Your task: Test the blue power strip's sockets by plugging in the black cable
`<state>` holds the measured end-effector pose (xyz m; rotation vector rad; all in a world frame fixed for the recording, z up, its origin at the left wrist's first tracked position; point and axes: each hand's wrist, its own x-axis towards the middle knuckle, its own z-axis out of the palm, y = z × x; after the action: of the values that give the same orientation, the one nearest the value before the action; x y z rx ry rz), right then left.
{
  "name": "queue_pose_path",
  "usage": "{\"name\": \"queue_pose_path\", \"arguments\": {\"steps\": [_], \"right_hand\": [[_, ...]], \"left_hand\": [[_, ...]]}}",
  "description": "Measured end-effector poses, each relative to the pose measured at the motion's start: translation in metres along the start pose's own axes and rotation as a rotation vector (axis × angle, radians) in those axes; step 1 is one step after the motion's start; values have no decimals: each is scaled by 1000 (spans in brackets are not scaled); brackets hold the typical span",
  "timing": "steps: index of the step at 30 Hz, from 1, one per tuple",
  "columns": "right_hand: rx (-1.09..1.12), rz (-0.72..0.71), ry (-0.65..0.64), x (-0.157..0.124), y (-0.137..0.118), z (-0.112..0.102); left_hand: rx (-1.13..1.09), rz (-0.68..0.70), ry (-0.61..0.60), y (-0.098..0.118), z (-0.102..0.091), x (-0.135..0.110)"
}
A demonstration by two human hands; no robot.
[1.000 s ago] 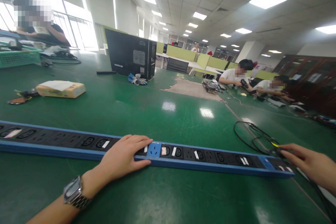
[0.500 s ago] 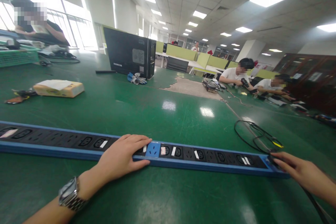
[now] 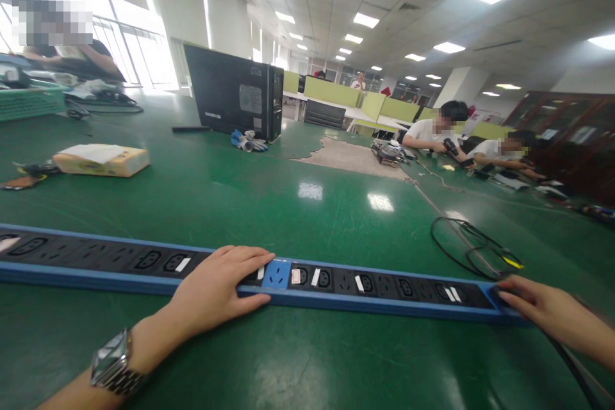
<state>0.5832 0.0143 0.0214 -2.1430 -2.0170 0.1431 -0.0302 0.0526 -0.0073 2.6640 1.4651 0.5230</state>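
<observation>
A long blue power strip with black sockets and one blue socket lies across the green table, its left end outside the picture. My left hand, wearing a metal wristwatch, is clasped over its middle, thumb along the near side and fingers over the top. At the strip's right end, my right hand is closed on the end piece, where a dark part shows by the fingertips; the fingers hide much of it. A black cable runs from under this hand to the bottom right. Small white labels stick to several sockets.
Behind the right end lies a looped black cable with a yellow tag. A tissue pack, a black computer tower, gloves and a green basket stand farther back. Co-workers sit at the far left and right.
The view has shifted slightly. Both hands stay at the same places on the power strip, and the right fingers have moved very little.
</observation>
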Motion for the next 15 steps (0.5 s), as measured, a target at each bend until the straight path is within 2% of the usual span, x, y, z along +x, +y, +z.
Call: {"name": "queue_pose_path", "arguments": {"steps": [2, 7, 11, 15], "right_hand": [[22, 3, -121, 2, 2, 3], [37, 50, -49, -2, 9, 10], [43, 40, -34, -9, 3, 11], [55, 55, 81, -17, 1, 17]], "left_hand": [[8, 5, 0, 0, 0, 0], [24, 6, -17, 1, -1, 0], [27, 13, -26, 2, -2, 0], [16, 9, -34, 2, -2, 0]]}}
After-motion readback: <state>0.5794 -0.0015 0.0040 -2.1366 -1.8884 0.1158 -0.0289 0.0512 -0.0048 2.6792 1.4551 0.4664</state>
